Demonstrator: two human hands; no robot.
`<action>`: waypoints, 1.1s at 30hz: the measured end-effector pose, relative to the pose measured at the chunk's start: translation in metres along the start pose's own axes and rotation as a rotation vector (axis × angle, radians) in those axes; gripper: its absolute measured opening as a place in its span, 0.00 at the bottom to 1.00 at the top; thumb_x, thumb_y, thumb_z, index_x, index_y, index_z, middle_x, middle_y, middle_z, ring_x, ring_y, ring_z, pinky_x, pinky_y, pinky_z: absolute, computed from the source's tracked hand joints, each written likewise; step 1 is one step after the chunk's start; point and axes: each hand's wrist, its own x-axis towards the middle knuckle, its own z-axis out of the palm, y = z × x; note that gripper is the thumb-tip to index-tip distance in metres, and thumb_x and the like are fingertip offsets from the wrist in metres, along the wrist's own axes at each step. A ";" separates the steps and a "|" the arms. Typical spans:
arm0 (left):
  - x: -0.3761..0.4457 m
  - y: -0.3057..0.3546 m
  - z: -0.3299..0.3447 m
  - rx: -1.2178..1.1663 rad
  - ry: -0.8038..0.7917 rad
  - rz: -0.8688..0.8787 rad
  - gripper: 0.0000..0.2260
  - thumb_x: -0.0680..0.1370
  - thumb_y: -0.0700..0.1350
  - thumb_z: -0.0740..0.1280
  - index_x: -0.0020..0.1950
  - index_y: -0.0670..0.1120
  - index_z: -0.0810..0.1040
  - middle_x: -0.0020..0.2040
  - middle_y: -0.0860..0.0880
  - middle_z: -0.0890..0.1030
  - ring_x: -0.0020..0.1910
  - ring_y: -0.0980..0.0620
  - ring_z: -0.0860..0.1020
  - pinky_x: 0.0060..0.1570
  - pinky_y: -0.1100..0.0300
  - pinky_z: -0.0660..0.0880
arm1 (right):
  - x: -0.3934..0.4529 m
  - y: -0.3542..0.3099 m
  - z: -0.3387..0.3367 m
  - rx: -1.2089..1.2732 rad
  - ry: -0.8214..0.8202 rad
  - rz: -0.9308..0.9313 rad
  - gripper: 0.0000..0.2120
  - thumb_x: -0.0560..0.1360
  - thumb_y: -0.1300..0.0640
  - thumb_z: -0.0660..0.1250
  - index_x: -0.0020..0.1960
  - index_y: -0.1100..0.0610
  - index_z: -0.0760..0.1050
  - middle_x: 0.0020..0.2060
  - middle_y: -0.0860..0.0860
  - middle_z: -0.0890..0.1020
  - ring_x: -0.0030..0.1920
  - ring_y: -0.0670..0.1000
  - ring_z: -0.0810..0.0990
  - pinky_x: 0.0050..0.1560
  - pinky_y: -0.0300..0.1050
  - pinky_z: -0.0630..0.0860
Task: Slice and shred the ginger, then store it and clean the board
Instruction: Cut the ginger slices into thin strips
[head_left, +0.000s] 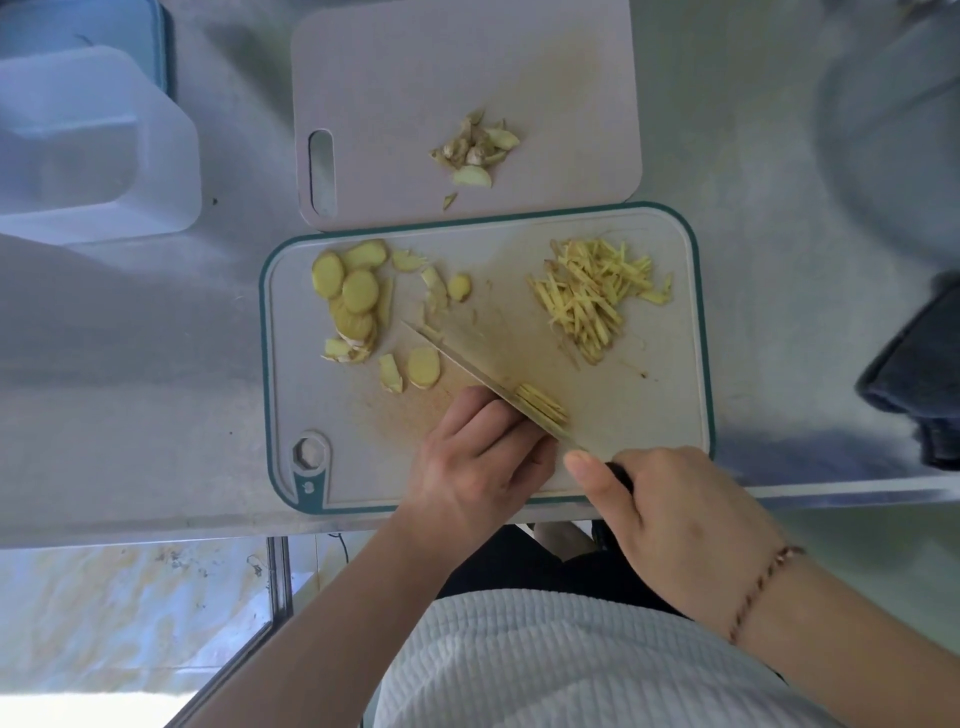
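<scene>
Now right hand (670, 512) grips knife (488, 384), left hand (480, 457) pins ginger slices (540, 402).

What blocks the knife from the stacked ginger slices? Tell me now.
Nothing visible. The knife, gripped by the right hand, has its edge already on the stacked ginger slices; the left hand lies against the blade's other face, not under the edge.

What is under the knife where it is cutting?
Under the knife lies a small stack of ginger slices on the green-edged cutting board. The left hand covers the stack's other side, so the rest is hidden.
</scene>
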 end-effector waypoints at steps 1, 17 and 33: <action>0.000 0.000 0.000 -0.005 0.003 -0.001 0.05 0.71 0.36 0.79 0.44 0.37 0.86 0.42 0.43 0.84 0.42 0.42 0.81 0.51 0.56 0.78 | 0.004 -0.003 0.001 -0.013 0.005 0.003 0.34 0.70 0.28 0.36 0.32 0.51 0.69 0.24 0.48 0.73 0.26 0.46 0.74 0.29 0.43 0.72; 0.000 0.000 -0.002 -0.022 -0.017 -0.016 0.06 0.71 0.35 0.79 0.45 0.36 0.86 0.43 0.44 0.83 0.45 0.43 0.82 0.53 0.59 0.78 | -0.004 0.003 -0.001 0.114 -0.009 -0.012 0.33 0.71 0.29 0.41 0.28 0.55 0.67 0.19 0.49 0.70 0.25 0.48 0.73 0.27 0.40 0.69; -0.003 -0.001 -0.002 -0.058 -0.019 0.016 0.06 0.70 0.35 0.79 0.44 0.36 0.86 0.42 0.43 0.84 0.43 0.43 0.82 0.49 0.54 0.80 | 0.000 0.000 0.001 0.039 -0.004 -0.012 0.33 0.71 0.29 0.40 0.30 0.53 0.68 0.24 0.49 0.73 0.27 0.47 0.74 0.31 0.46 0.74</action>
